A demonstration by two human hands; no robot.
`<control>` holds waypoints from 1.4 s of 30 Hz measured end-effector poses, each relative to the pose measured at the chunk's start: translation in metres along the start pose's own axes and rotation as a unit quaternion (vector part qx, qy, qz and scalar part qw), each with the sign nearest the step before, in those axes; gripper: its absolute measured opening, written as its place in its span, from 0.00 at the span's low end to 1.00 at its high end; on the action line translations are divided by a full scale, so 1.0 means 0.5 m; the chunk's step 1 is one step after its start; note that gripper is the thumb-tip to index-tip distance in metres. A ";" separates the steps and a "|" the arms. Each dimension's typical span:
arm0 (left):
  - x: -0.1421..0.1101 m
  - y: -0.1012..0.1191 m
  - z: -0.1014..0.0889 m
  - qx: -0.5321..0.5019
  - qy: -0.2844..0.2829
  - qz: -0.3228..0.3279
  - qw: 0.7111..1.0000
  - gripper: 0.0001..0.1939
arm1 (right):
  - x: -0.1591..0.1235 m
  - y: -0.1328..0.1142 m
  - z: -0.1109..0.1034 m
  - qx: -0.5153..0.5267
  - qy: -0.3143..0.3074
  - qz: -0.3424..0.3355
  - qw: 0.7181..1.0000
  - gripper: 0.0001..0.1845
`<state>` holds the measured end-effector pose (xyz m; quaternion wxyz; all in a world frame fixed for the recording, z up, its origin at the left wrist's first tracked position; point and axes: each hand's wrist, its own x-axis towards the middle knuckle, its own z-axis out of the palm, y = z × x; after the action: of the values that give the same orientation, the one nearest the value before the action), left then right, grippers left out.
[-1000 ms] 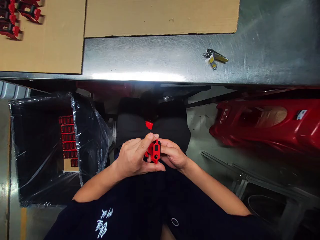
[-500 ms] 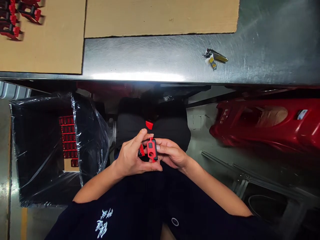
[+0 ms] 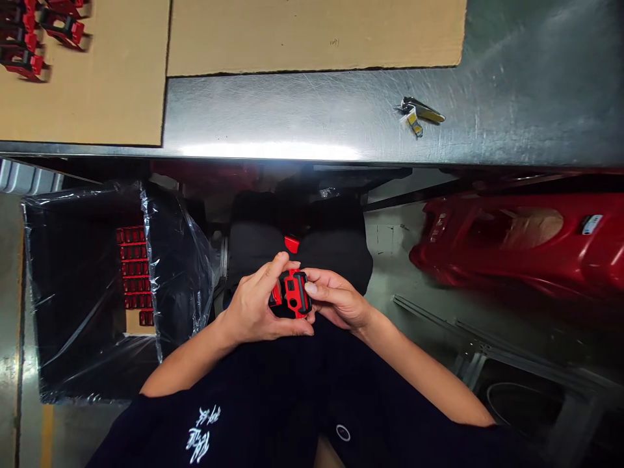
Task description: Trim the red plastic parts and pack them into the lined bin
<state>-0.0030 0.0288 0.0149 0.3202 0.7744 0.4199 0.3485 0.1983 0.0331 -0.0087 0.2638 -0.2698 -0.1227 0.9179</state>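
I hold a red-and-black part (image 3: pixel 298 294) between both hands over my lap, just below the center of the frame. My left hand (image 3: pixel 260 302) curls around it, thumb at its lower end and fingers at its upper end, while my right hand (image 3: pixel 338 300) grips its right side, thumb pressed on the black edge. More red shows inside my left hand; whether it belongs to the same part, I cannot tell. A small red piece (image 3: pixel 291 244) sits just above my hands, against my dark trousers (image 3: pixel 336 244). At left, rows of red pieces (image 3: pixel 134 268) lie in a plastic-draped box (image 3: pixel 73 286). Similar red-and-black parts stand on cardboard (image 3: pixel 107 78) at upper left, and a clipper-like tool (image 3: pixel 423 112) lies on the metal table (image 3: pixel 283 110) at upper right.
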 end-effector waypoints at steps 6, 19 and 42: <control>-0.004 -0.003 0.003 -0.008 -0.009 -0.012 1.000 0.60 | 0.001 -0.001 -0.004 -0.013 0.007 -0.005 1.000 0.18; -0.027 -0.010 0.030 -0.267 -0.042 -0.263 0.926 0.42 | -0.015 -0.015 0.024 -0.625 0.142 -0.500 0.582 0.04; 0.009 0.017 -0.015 0.032 0.000 -0.058 0.998 0.41 | 0.004 0.012 0.019 -0.644 0.109 -0.451 0.608 0.13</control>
<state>-0.0035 0.0304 0.0270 0.3148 0.7586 0.4749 0.3159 0.1893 0.0283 -0.0040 0.4143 -0.3787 -0.7588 0.3303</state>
